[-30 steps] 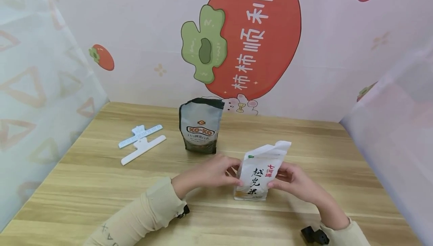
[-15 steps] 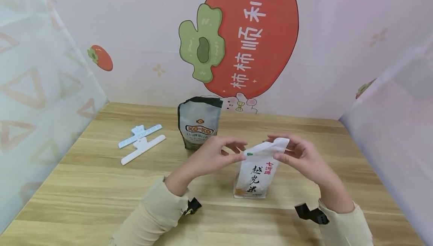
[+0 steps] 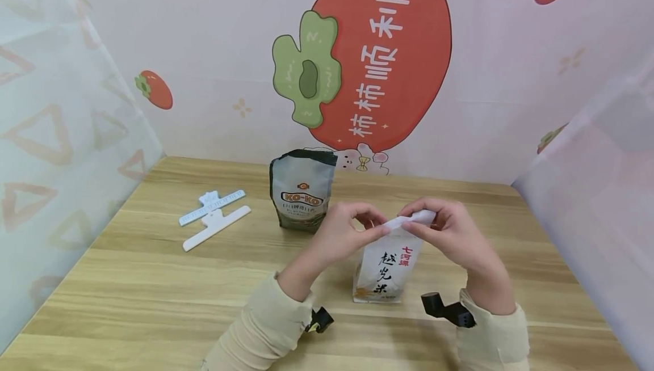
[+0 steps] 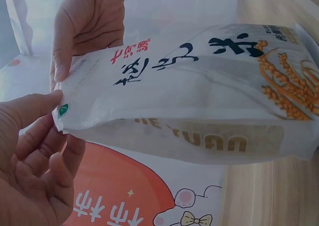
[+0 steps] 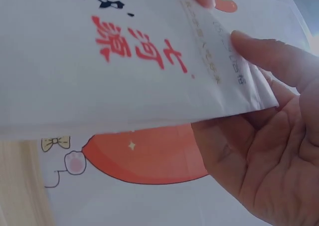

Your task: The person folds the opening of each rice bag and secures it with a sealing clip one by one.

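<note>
A white paper-like rice bag (image 3: 383, 272) with black and red lettering stands upright on the wooden table (image 3: 153, 303). At the left of its top edge my left hand (image 3: 344, 235) pinches the bag, thumb in front and fingers behind. My right hand (image 3: 457, 235) pinches the same edge further right, the two thumbs close together. The left wrist view shows the bag's side panel (image 4: 214, 138) and a green mark (image 4: 63, 110) beside the left thumb. From the right wrist, the right thumb (image 5: 264, 49) lies on the front face, with the other fingers partly hidden behind the bag.
Behind and to the left stands a grey-blue KO-KO bag (image 3: 301, 189) with a dark, uneven top. Further left lie a light-blue bag clip (image 3: 212, 209) and a white bag clip (image 3: 217, 227). A printed backdrop (image 3: 214, 47) borders the table's back edge.
Both hands have risen from the rice bag's lower sides to its top edge and drawn closer together. They now pinch the top, which looks flatter and lower. The bag stays in place.
</note>
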A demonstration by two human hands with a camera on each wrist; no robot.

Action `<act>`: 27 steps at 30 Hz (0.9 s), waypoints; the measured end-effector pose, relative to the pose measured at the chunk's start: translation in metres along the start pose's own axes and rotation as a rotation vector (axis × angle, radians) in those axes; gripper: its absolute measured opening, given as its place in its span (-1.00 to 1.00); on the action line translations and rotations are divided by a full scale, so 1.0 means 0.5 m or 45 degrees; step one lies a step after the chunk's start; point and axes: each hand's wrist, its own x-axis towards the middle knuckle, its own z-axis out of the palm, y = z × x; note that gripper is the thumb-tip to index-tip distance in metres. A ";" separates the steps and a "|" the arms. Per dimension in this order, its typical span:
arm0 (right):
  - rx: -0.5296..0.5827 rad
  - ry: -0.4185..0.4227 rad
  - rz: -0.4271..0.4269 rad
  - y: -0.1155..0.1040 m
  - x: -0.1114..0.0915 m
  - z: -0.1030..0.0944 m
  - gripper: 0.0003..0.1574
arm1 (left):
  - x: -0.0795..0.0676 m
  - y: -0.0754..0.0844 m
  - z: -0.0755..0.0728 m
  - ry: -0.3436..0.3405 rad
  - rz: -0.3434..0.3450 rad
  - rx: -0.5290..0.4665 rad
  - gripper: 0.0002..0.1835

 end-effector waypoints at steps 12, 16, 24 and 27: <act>-0.069 0.098 -0.161 -0.002 0.010 0.017 -0.78 | 0.003 -0.002 0.006 0.067 0.072 0.056 -0.95; -0.075 0.091 -0.173 -0.002 0.012 0.018 -0.77 | 0.003 -0.004 0.006 0.086 0.146 0.117 -0.96; -0.103 0.095 -0.063 -0.009 0.006 0.024 -0.83 | 0.003 -0.010 0.011 0.097 0.329 0.153 -0.92; -0.116 0.124 -0.046 -0.010 0.008 0.028 -0.86 | 0.000 -0.013 0.013 0.105 0.364 0.181 -0.92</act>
